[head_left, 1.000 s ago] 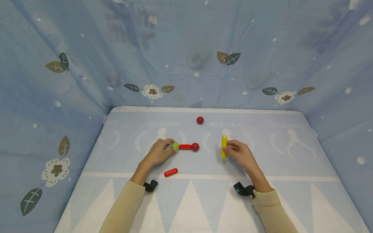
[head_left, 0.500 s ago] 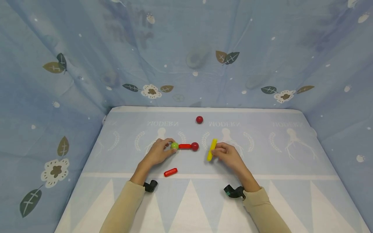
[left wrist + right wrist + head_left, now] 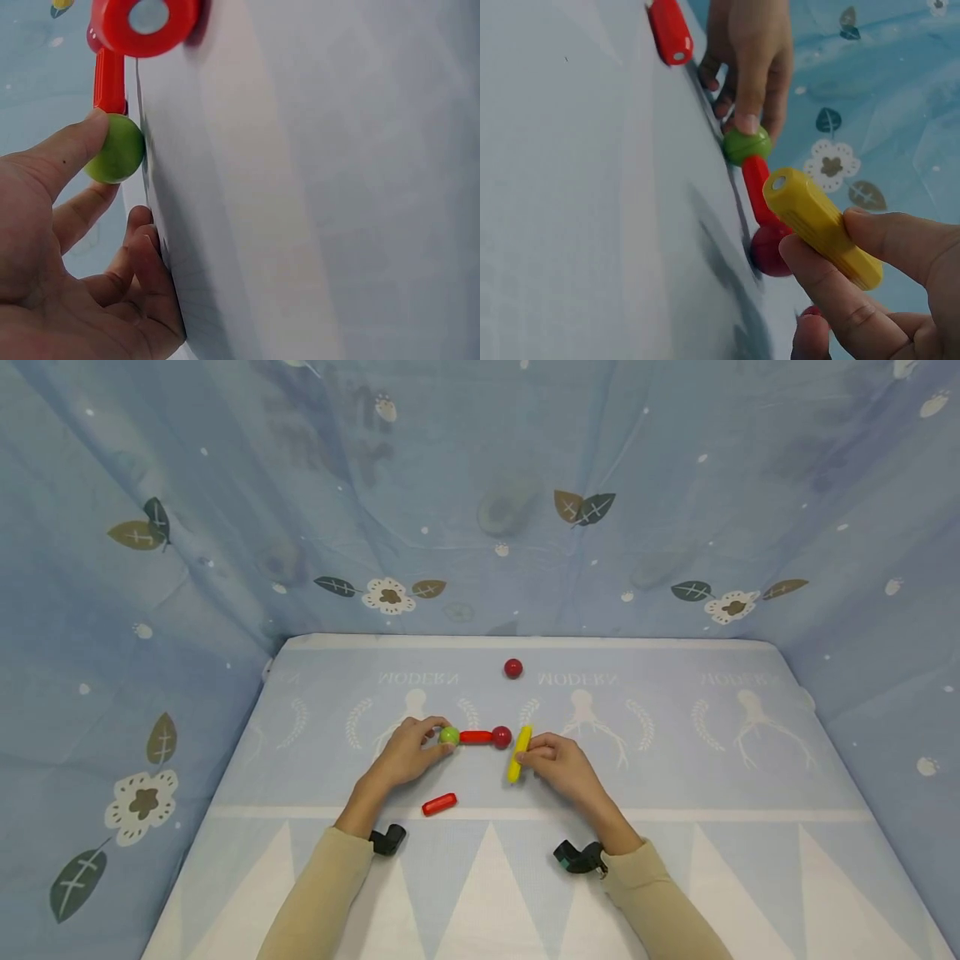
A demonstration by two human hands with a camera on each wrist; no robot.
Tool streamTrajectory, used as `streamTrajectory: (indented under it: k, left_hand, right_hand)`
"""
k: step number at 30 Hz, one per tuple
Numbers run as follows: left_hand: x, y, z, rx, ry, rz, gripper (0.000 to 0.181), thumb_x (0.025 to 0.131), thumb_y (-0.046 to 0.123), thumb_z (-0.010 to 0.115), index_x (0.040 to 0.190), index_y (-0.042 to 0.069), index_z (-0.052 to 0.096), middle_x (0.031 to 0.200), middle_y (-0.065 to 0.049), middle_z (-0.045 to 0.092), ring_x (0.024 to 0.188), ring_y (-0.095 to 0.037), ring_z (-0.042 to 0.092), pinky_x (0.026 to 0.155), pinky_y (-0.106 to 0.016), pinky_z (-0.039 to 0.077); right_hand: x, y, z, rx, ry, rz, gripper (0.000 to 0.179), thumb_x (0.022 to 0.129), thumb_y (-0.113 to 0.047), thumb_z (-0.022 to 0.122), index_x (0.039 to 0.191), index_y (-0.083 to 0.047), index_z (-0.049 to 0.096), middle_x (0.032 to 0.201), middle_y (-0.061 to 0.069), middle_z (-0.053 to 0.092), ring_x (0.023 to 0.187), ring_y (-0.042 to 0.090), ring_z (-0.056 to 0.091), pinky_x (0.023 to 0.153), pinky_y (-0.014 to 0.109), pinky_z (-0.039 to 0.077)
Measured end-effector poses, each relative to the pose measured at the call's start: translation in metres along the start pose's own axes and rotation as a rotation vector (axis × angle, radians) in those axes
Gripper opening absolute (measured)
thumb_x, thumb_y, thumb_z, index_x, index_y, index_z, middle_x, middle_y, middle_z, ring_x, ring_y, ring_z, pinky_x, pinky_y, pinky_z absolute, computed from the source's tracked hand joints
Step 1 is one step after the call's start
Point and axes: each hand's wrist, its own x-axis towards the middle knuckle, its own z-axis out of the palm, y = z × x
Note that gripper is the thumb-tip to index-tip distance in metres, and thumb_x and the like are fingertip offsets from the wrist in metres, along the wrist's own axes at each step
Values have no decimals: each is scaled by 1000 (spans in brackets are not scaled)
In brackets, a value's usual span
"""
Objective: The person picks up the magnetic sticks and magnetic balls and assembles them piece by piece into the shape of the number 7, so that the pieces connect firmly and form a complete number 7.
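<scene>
My left hand [image 3: 405,753] pinches a green ball [image 3: 449,737] between thumb and fingers, low at the table. From that ball a red magnetic rod [image 3: 476,737] runs to the right and joins a dark red ball [image 3: 502,737], so the three form a straight row. In my right hand [image 3: 562,767], thumb and fingertips pinch a yellow magnetic rod [image 3: 520,754], held aslant just right of the dark red ball. The right wrist view shows a small metal disc in the end of this yellow rod [image 3: 821,225].
A loose red rod [image 3: 439,804] lies nearer the person, below the row; its round metal-centred end [image 3: 148,16] shows large in the left wrist view. Another red ball [image 3: 513,668] sits toward the far edge of the table [image 3: 675,735]. Patterned blue cloth [image 3: 480,485] rises behind and at both sides.
My right hand has carried the yellow rod leftward, close to the dark red ball, and the rod has turned from upright in view to aslant. The left hand and the joined row stay put.
</scene>
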Motion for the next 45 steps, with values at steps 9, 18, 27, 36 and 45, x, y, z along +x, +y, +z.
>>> streamTrajectory:
  k: [9, 18, 27, 36, 45]
  left_hand:
    - [0, 1, 1, 0, -1, 5, 33, 92, 32, 74, 123, 22, 66, 110, -11, 57, 102, -28, 55, 79, -43, 48]
    - [1, 1, 0, 3, -1, 10, 32, 93, 33, 73, 122, 23, 66, 111, -11, 57, 102, -28, 55, 79, -44, 49]
    - [1, 2, 0, 12, -10, -9, 33, 92, 34, 74, 123, 24, 66, 112, -11, 57, 103, -28, 55, 80, -44, 50]
    - [1, 3, 0, 14, -13, -19, 33, 92, 34, 74, 123, 24, 66, 113, -11, 57, 104, -28, 55, 82, -45, 49]
    - [1, 3, 0, 26, -6, -30, 35, 92, 35, 74, 124, 24, 65, 113, -10, 58, 104, -28, 55, 81, -45, 50]
  right_hand:
    - [-1, 5, 21, -62, -15, 10, 25, 86, -27, 79, 95, -7, 69, 75, 4, 68, 66, 17, 48, 58, 28, 36]
    - [-5, 2, 33, -189, 9, 15, 26, 84, -32, 81, 94, -10, 72, 75, -5, 70, 71, 14, 59, 64, 31, 43]
    - [-4, 1, 38, -238, 44, -31, 27, 86, -33, 79, 94, -8, 72, 73, -7, 70, 70, 12, 61, 73, 37, 40]
    - [1, 0, 43, -293, 75, -67, 28, 84, -36, 80, 90, -10, 73, 69, -11, 69, 73, 11, 61, 93, 56, 27]
    - [7, 4, 51, -358, 122, -97, 31, 82, -41, 82, 86, -11, 72, 62, -15, 65, 69, 8, 60, 84, 53, 26]
